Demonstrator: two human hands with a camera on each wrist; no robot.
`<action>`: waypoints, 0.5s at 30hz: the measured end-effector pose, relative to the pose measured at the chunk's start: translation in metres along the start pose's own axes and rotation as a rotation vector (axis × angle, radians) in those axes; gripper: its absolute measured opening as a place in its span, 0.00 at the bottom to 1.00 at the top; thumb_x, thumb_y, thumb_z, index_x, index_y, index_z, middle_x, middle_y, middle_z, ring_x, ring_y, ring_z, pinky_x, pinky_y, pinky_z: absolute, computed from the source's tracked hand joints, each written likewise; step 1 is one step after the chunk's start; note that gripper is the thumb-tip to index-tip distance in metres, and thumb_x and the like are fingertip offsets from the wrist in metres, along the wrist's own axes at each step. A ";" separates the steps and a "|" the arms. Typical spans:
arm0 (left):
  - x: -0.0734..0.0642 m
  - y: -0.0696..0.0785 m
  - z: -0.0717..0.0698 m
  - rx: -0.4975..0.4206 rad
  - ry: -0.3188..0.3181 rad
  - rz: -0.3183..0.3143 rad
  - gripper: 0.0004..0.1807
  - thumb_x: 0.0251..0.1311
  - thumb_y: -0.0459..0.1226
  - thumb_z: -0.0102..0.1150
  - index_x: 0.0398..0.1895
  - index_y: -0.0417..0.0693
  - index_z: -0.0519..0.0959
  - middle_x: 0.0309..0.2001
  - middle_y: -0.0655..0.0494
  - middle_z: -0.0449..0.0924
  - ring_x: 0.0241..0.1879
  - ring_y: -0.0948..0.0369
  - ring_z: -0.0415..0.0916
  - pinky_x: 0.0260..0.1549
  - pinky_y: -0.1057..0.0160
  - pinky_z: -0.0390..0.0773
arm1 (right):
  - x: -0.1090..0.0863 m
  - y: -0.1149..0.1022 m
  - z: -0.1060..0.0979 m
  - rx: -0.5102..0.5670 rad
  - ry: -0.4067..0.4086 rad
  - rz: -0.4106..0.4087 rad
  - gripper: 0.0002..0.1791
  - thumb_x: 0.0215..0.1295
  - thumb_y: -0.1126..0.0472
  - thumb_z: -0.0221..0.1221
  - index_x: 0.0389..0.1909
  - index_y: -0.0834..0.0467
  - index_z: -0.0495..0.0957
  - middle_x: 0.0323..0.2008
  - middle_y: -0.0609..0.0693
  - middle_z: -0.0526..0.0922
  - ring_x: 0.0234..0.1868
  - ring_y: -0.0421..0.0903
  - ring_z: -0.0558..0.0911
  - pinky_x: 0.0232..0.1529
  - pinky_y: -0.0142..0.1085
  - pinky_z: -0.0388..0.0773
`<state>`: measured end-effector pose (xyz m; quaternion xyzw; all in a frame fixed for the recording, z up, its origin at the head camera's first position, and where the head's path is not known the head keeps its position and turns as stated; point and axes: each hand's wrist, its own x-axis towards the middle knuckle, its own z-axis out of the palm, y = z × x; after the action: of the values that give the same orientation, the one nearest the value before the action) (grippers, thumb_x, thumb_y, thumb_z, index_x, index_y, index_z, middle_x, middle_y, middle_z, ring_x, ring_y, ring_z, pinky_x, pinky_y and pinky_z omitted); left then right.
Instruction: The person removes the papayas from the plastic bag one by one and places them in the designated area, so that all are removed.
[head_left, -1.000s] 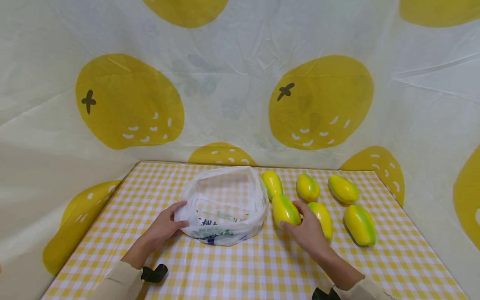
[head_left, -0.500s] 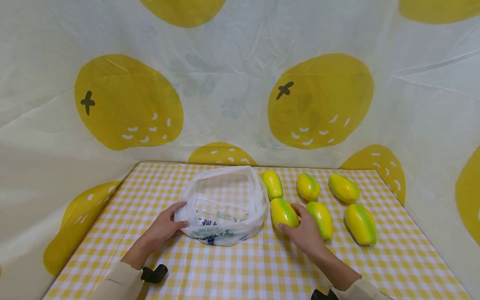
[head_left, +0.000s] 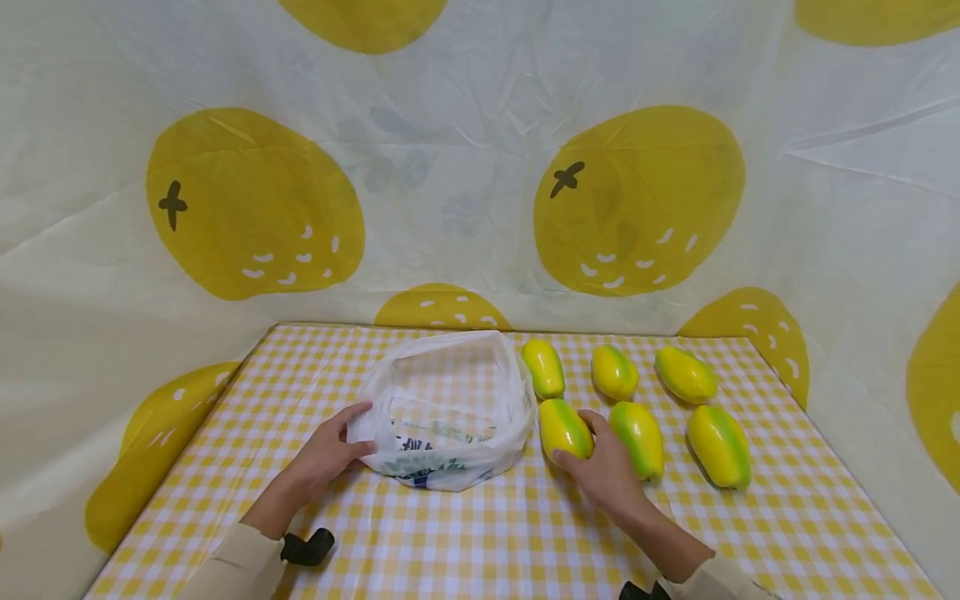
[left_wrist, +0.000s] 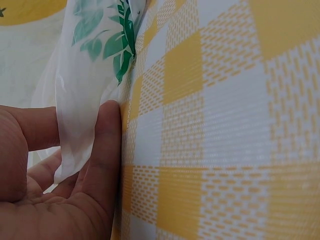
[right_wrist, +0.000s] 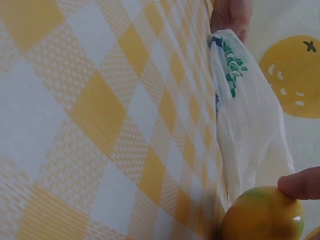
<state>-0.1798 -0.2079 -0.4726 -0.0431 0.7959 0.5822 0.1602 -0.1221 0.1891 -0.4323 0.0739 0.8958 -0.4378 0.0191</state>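
A white translucent plastic bag [head_left: 450, 471] with green leaf print stands with its mouth spread on the table. My left hand [head_left: 322, 454] holds the bag's left side, its thumb and fingers on either side of the film; the left wrist view shows the plastic [left_wrist: 77, 110] between them. Just right of the bag, my right hand [head_left: 600, 467] grips a yellow-green papaya [head_left: 564, 429] from its right side, thumb in front and fingers behind. In the right wrist view, this papaya [right_wrist: 262, 215] lies close to the bag. Whether it touches the table is unclear.
Several more papayas lie at the right: one behind the held papaya [head_left: 543, 368], another [head_left: 637, 442] beside my right hand, and others farther right [head_left: 718, 447]. A yellow-and-white checked cloth [head_left: 450, 550] covers the table. Fruit-printed sheeting [head_left: 450, 200] hangs behind and around it.
My right hand has shifted the papaya slightly left and toward me, a little away from the papaya at its right. My left hand and the bag look nearly unmoved.
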 end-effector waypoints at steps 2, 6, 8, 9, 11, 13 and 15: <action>0.000 -0.001 0.000 0.000 -0.004 0.002 0.40 0.69 0.29 0.62 0.82 0.50 0.59 0.77 0.34 0.60 0.55 0.52 0.77 0.42 0.60 0.84 | 0.000 0.002 0.002 -0.013 0.003 -0.008 0.43 0.66 0.57 0.68 0.77 0.65 0.60 0.72 0.67 0.71 0.69 0.63 0.73 0.70 0.62 0.69; 0.000 -0.001 -0.001 -0.003 -0.013 0.003 0.40 0.69 0.30 0.62 0.82 0.50 0.58 0.77 0.33 0.60 0.55 0.53 0.77 0.42 0.60 0.84 | -0.001 0.005 0.005 -0.060 0.010 -0.014 0.43 0.67 0.56 0.67 0.78 0.65 0.58 0.72 0.67 0.71 0.68 0.62 0.75 0.68 0.61 0.71; -0.001 0.000 -0.001 -0.006 -0.016 0.001 0.40 0.70 0.30 0.62 0.82 0.50 0.58 0.76 0.33 0.61 0.55 0.53 0.77 0.42 0.61 0.84 | -0.001 0.004 0.007 -0.080 0.013 -0.021 0.44 0.68 0.54 0.66 0.78 0.65 0.57 0.72 0.68 0.71 0.68 0.62 0.76 0.67 0.61 0.72; -0.001 0.000 -0.001 -0.006 -0.016 0.001 0.40 0.70 0.30 0.62 0.82 0.50 0.58 0.76 0.33 0.61 0.55 0.53 0.77 0.42 0.61 0.84 | 0.000 0.004 0.008 -0.089 0.014 -0.021 0.45 0.68 0.53 0.66 0.79 0.65 0.57 0.72 0.68 0.71 0.68 0.62 0.75 0.67 0.61 0.72; -0.001 0.001 -0.002 -0.007 -0.017 0.000 0.40 0.70 0.30 0.62 0.82 0.50 0.58 0.76 0.33 0.62 0.55 0.53 0.77 0.42 0.61 0.84 | 0.000 0.003 0.009 -0.094 0.016 -0.023 0.45 0.68 0.52 0.66 0.79 0.64 0.56 0.73 0.68 0.70 0.68 0.62 0.75 0.67 0.61 0.71; -0.001 0.002 -0.002 -0.006 -0.019 -0.002 0.40 0.70 0.30 0.61 0.82 0.50 0.57 0.76 0.33 0.62 0.55 0.53 0.77 0.42 0.60 0.83 | -0.001 0.001 0.009 -0.096 0.017 -0.029 0.46 0.67 0.51 0.67 0.79 0.64 0.57 0.73 0.67 0.70 0.69 0.62 0.75 0.68 0.62 0.71; -0.001 0.002 -0.001 -0.005 -0.021 -0.003 0.40 0.70 0.30 0.61 0.82 0.50 0.57 0.76 0.33 0.62 0.55 0.53 0.77 0.43 0.60 0.83 | -0.001 0.000 0.009 -0.102 0.018 -0.030 0.47 0.67 0.50 0.68 0.79 0.64 0.57 0.73 0.67 0.70 0.69 0.62 0.75 0.68 0.62 0.71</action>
<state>-0.1798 -0.2087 -0.4701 -0.0383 0.7927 0.5844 0.1693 -0.1209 0.1817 -0.4378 0.0631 0.9181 -0.3913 0.0082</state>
